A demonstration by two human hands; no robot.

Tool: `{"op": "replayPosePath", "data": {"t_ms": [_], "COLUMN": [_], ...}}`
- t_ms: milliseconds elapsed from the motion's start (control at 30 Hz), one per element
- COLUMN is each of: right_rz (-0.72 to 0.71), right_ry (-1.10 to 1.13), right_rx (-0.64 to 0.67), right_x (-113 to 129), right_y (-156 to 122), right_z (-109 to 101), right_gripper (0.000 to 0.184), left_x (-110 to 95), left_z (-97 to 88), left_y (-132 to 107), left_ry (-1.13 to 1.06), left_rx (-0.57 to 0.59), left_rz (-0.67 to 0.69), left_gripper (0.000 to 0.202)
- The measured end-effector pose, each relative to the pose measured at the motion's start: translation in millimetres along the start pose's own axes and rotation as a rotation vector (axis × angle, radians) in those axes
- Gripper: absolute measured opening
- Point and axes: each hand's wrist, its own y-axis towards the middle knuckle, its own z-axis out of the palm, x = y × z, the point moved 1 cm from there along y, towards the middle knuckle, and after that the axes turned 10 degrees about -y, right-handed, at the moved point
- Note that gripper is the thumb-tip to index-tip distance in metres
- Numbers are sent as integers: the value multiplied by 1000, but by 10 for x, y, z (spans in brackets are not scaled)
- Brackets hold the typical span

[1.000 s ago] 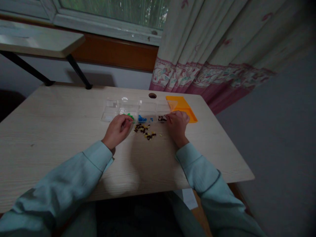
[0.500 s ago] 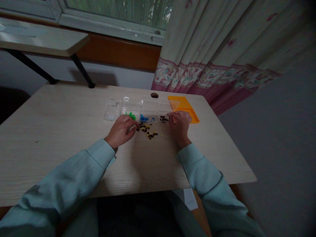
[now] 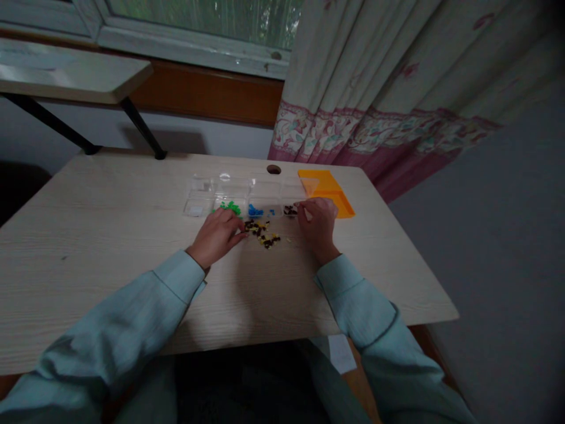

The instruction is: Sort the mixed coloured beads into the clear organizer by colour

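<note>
The loose pile of small dark brown and yellow plastic pieces (image 3: 262, 231) is lying on the pale wood-grain table (image 3: 110, 224), between the person's two hands and just in front of a clear plastic compartment box (image 3: 207, 191). The left hand (image 3: 216, 235) is resting palm down, its fingers loosely extended and holding nothing that shows, the tips touching the pile's left edge. The right hand (image 3: 316, 221) is hovering at the box's right end, thumb and forefinger pinching narrowly over the compartment of dark pieces (image 3: 290, 210); whether a piece is sitting between them is too small to tell. Green pieces (image 3: 230, 206) and blue pieces (image 3: 255, 210) are filling separate compartments, so the box appears to be keeping colours apart, within reach of both hands. An orange plastic lid (image 3: 329, 191) is lying just beside the box, out of the way. A flowered curtain (image 3: 375, 76) is hanging behind the table, beside a window (image 3: 198, 23).
</note>
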Motion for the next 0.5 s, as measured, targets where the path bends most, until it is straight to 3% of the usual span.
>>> {"op": "replayPosePath", "data": {"t_ms": [500], "right_rz": [-45], "right_ry": [50], "right_rx": [10], "right_x": [66], "right_y": [-28], "right_z": [-12], "right_gripper": [20], "left_x": [-151], "left_z": [37], "left_y": [53], "left_ry": [123], "left_rx": [12], "left_rz": [45], "left_gripper": [22]}}
